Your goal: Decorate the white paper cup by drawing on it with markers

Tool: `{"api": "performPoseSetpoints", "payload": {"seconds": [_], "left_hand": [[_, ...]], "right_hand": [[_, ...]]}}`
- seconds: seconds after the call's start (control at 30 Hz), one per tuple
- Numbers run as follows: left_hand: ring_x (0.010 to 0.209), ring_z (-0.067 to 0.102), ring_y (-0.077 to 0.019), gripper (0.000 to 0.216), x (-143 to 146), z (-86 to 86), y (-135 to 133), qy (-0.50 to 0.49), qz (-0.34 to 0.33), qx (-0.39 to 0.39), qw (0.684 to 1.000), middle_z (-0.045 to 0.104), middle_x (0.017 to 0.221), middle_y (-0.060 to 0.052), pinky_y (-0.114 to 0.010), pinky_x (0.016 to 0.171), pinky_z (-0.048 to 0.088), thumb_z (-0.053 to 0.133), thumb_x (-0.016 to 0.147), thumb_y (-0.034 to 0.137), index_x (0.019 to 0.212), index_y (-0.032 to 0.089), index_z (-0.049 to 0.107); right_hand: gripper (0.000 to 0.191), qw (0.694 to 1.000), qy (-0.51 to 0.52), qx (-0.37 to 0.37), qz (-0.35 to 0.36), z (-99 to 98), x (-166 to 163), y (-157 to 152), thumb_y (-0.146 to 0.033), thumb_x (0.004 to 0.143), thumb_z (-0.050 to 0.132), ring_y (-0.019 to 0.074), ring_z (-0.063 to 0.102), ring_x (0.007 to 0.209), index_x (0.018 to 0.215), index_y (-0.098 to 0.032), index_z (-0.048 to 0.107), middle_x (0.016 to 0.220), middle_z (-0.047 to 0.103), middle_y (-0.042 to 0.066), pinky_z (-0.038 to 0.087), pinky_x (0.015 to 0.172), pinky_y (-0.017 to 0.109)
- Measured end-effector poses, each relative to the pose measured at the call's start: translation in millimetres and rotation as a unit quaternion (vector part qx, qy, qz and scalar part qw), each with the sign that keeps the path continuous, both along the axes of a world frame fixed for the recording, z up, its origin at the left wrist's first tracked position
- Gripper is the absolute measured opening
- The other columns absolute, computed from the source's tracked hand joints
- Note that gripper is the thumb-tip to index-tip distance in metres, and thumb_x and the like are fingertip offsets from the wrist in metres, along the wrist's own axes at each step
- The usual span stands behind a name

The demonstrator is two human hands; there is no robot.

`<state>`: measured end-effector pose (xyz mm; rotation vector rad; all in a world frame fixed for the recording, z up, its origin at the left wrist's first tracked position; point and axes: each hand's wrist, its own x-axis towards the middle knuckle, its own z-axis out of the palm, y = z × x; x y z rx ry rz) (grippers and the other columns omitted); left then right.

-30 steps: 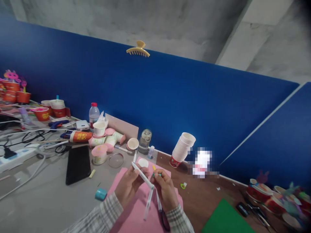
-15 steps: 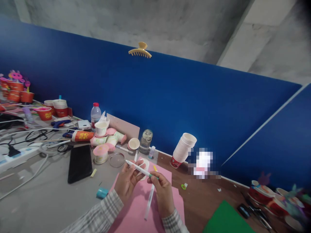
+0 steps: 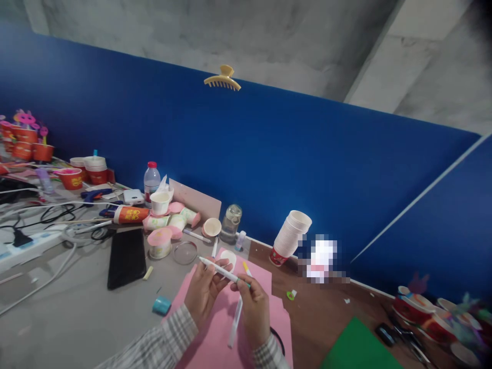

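Observation:
A white marker pen [image 3: 222, 270] with a green end is held between both my hands above the pink paper [image 3: 215, 328]. My left hand [image 3: 207, 287] grips its left part, fingers closed round the barrel. The green end is pinched in my right hand [image 3: 251, 302]. Beneath, another white pen [image 3: 236, 323] lies on the pink paper beside my right hand. A white round piece [image 3: 228, 258] sits at the paper's far edge, partly hidden by my left fingers. Close to it lies a yellow-tipped pen [image 3: 246, 267].
To the left are a black phone [image 3: 126, 259], a teal cylinder [image 3: 162, 306] and several paper cups with pink pieces [image 3: 160, 241]. Behind stand a glass jar [image 3: 231, 223] and a tilted stack of paper cups [image 3: 290, 236]. Green paper [image 3: 359, 348] lies at right.
Both hands and the pen have shifted slightly. More of the white round piece shows behind my left fingers, and a dark band is now visible by my right wrist.

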<state>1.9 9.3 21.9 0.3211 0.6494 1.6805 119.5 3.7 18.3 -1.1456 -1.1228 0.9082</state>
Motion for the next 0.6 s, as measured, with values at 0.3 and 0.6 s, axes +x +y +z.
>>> {"api": "performPoseSetpoints", "payload": {"seconds": [0.3,0.6], "left_hand": [[0.074,0.066,-0.0299,0.033,8,-3.0,-4,-0.008,0.012,-0.014,1.0,0.069,0.079,-0.011,-0.037,0.053,0.056,0.071,0.051,0.032,0.075,0.019,0.052],[0.033,0.041,-0.0091,0.024,9,12.4,-17,-0.003,-0.158,0.078,0.984,0.061,0.059,-0.003,-0.022,0.03,0.035,0.066,0.061,0.033,0.076,0.018,0.056]], "right_hand": [[0.019,0.998,0.048,-0.023,0.014,0.4,-8,-7,-0.037,0.064,0.061,0.0193,0.06,0.046,0.065,-0.02,0.07,0.044,0.066,-0.002,0.049,0.051,0.027],[0.036,0.979,0.076,0.046,0.182,10.8,-1,-18,-0.038,0.057,0.071,0.0269,0.065,0.079,0.091,-0.027,0.071,0.089,0.073,0.005,0.051,0.07,0.034]]}}
